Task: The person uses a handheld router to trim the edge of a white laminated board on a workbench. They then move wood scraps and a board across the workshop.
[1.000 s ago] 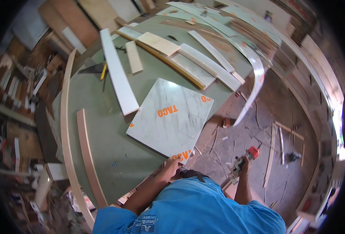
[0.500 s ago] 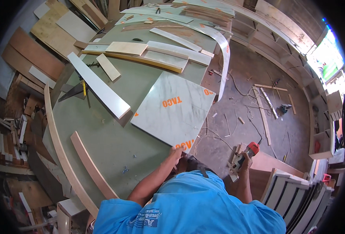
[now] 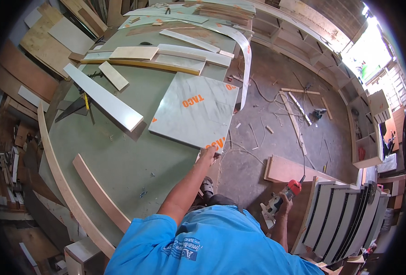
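Where left hand (image 3: 208,154) grips, orange-lettered panel (image 3: 194,111).

A square pale marble-patterned panel (image 3: 194,111) lies flat, its near corner overhanging the green workbench's (image 3: 120,160) edge.

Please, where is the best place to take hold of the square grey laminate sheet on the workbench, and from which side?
Probably the near corner, from the bench edge: the square grey laminate sheet lies flat, and that corner overhangs the green workbench, where the left hand touches it.
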Demonstrator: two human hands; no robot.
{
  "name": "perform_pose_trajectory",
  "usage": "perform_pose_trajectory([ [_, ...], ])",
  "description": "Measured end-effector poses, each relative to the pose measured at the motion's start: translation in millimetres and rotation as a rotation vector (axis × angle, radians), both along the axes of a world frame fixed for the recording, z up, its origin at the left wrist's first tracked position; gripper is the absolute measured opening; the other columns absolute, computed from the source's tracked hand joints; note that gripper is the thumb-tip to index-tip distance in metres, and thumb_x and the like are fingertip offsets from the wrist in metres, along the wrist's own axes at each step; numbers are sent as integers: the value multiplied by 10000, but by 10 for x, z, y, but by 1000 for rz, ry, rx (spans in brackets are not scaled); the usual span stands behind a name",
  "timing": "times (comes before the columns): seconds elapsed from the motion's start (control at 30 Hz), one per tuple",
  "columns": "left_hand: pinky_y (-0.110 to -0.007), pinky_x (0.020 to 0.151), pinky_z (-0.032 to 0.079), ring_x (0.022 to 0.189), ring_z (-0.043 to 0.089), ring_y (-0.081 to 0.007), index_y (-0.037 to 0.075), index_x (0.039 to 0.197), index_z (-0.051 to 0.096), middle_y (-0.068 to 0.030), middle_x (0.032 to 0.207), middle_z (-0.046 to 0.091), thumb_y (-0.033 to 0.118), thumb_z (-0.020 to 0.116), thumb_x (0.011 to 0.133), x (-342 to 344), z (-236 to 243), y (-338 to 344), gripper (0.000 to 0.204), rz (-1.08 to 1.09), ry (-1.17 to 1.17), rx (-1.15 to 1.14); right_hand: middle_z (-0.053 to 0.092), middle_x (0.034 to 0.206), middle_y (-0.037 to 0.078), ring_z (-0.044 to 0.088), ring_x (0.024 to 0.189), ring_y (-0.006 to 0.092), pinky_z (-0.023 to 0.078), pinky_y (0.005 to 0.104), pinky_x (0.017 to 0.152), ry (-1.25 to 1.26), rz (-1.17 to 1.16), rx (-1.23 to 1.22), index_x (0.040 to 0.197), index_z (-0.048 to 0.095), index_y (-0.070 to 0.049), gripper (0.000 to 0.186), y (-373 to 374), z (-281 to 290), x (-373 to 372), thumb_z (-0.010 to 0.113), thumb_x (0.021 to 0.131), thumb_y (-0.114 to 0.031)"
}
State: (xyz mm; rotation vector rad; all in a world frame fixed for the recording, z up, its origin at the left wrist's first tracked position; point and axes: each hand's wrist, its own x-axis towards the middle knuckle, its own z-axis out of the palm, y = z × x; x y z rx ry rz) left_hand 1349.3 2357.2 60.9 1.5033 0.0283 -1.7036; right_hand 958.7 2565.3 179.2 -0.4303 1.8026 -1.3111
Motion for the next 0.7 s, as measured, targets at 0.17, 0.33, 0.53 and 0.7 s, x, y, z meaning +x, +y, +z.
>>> perform_pose_trajectory([
  [0.17, -329, 526, 563, 617, 647, -215, 12, 1046, 575, -134, 853, 654, 261, 688, 922, 25, 186, 59, 300, -35, -26, -35, 610, 798, 28, 615, 657, 161, 504, 314, 621, -15, 17, -65, 1020, 614, -50, 330, -125, 79, 114, 740, 747, -186],
  [0.33, -364, 564, 585, 649, 702, -229, -24, 1084, 591, -161, 833, 701, 475, 610, 964, 217, 447, 187, 513, -287, -80, -121, 604, 818, 27, 603, 656, 153, 496, 316, 615, -61, 53, -89, 1044, 604, -60, 348, -472, 208, 304, 732, 755, -206],
  [0.53, -341, 613, 583, 620, 705, -217, -43, 1074, 618, -161, 840, 720, 570, 596, 939, 738, 1171, 263, 629, -708, -282, -57, 616, 881, 45, 620, 752, 158, 511, 308, 699, -91, 157, -234, 1077, 604, -41, 404, -1134, 559, 568, 762, 740, -196],
  [0.7, -293, 606, 550, 592, 679, -165, -33, 976, 652, -133, 796, 713, 450, 650, 935, 1334, 1185, 443, 485, -447, -595, -349, 629, 940, 68, 641, 801, 179, 522, 326, 761, -115, 224, -391, 1117, 594, -4, 458, -1613, 968, 806, 779, 729, -162],
])
